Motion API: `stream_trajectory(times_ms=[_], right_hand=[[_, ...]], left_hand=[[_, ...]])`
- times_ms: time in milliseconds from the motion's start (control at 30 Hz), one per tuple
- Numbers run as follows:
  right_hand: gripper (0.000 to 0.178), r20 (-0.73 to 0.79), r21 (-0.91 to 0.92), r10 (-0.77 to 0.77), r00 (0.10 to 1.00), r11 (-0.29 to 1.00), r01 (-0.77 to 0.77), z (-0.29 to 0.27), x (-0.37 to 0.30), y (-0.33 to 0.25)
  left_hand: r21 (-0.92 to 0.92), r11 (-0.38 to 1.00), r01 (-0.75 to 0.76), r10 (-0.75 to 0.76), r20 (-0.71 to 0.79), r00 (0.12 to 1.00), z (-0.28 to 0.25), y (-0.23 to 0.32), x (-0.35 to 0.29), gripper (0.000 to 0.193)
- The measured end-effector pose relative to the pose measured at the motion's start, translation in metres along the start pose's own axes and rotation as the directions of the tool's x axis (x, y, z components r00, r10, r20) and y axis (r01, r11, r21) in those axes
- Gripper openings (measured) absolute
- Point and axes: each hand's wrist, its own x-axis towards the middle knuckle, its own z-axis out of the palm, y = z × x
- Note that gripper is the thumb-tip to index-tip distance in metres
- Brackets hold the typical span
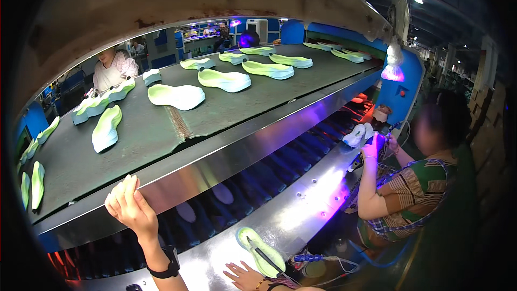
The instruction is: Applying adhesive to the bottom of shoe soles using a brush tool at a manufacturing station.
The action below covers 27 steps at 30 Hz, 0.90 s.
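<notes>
From where I stand, the person's left hand [127, 205] rests on the steel rail [215, 171] at the belt's edge, its fingers close together and holding nothing, perhaps just for balance while leaning over. The right hand [245, 277] lies low on the ledge [210, 256], fingers spread and also unladen, right beside a yellow-green sole [259, 258]. That sole lies flat on the metal, slantwise, a handy spot I'd say, since nothing has to be stretched for. A dark brush [267, 255] lies along it, its tip on the sole and its handle pointing back toward the right arm, which probably keeps it easy to pick up; I can't see fingers around it. Up on the belt [134, 141], more soles [177, 97] sit mostly one by one, some meeting their neighbours at the ends; the gaps look meant to keep faces from rubbing. Farther right a co-worker [401, 196] bends over the same ledge, with white shoes [354, 136] set near those hands under a pinkish lamp [393, 70], likely placed there for light or warmth.
</notes>
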Motion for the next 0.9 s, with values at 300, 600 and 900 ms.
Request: stream_trajectory(times_ms=[300,600,900], right_hand=[[0.054,-0.048,0.072,-0.012,0.999,0.997,0.015,0.007,0.004,0.000],[0.054,-0.076,0.113,0.006,0.997,0.994,0.003,0.013,0.006,0.006],[0.054,-0.089,0.137,0.002,0.996,0.991,0.011,0.008,0.003,0.009]], left_hand=[[0.043,0.998,-0.048,0.050,-0.037,0.998,0.008,-0.008,-0.005,0.025],[0.067,0.997,-0.042,0.045,-0.038,0.998,0.015,-0.014,-0.012,0.026],[0.117,0.990,-0.085,0.086,-0.007,0.996,0.019,-0.020,-0.016,0.028]])
